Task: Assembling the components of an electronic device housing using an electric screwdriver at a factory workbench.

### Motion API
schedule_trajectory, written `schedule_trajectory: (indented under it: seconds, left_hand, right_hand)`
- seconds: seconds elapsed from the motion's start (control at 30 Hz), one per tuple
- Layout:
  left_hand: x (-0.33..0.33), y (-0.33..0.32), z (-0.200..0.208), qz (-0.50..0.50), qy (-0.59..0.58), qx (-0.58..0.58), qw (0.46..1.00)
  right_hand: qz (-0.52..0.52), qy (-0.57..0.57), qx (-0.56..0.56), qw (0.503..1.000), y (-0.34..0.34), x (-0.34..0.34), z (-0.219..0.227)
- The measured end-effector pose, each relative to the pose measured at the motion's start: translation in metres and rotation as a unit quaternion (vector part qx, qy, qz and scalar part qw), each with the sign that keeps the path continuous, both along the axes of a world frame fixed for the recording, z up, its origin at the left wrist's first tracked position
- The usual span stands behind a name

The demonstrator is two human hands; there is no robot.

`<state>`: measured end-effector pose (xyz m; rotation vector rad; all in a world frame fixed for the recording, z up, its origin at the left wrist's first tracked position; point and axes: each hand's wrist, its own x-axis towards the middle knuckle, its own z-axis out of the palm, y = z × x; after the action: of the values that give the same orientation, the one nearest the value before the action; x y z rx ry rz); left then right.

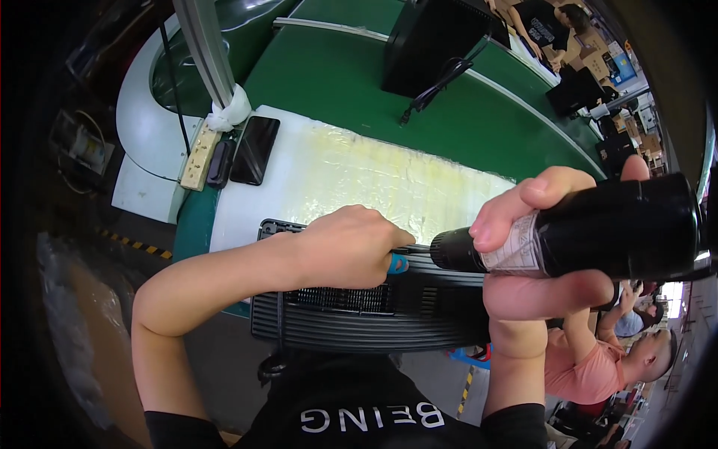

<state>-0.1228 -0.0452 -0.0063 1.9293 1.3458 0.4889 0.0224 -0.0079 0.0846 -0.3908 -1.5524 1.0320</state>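
Observation:
My right hand (535,295) is wrapped round a black electric screwdriver (621,228), held level with its nose to the left. My left hand (348,247) is closed in a pinch by the screwdriver's tip, a blue finger cover (398,263) on one digit. What it pinches, if anything, is hidden. Beneath both hands lies a long black plastic housing (366,333) with ribbed sides and a slotted grille, at the near edge of the pad. The screwdriver covers part of its right end.
A white foam pad (288,168) under clear film rests on the green bench (329,67). At its left are a black phone (255,150), a dark oblong object (220,163), a power strip (198,157) and a metal post (206,52). Beyond stands a black box (430,45) with a cable. Other people work at right.

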Motion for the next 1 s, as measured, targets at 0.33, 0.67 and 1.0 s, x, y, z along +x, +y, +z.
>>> schedule_trajectory:
  seconds: [0.33,0.67,1.0]
  left_hand:
    - [-0.018,-0.023,0.009,0.073,0.009,0.158,0.985]
    - [-0.018,-0.104,-0.070,0.417,-0.500,0.099,0.753]
    - [0.002,-0.098,-0.084,0.489,-0.410,0.172,0.751]
  right_hand:
    - [0.092,-0.044,0.063,0.993,0.032,0.049,0.014]
    - [-0.467,-0.021,0.137,0.874,0.040,0.212,-0.031]
    - [-0.502,-0.037,0.140,0.853,0.061,0.251,-0.132]
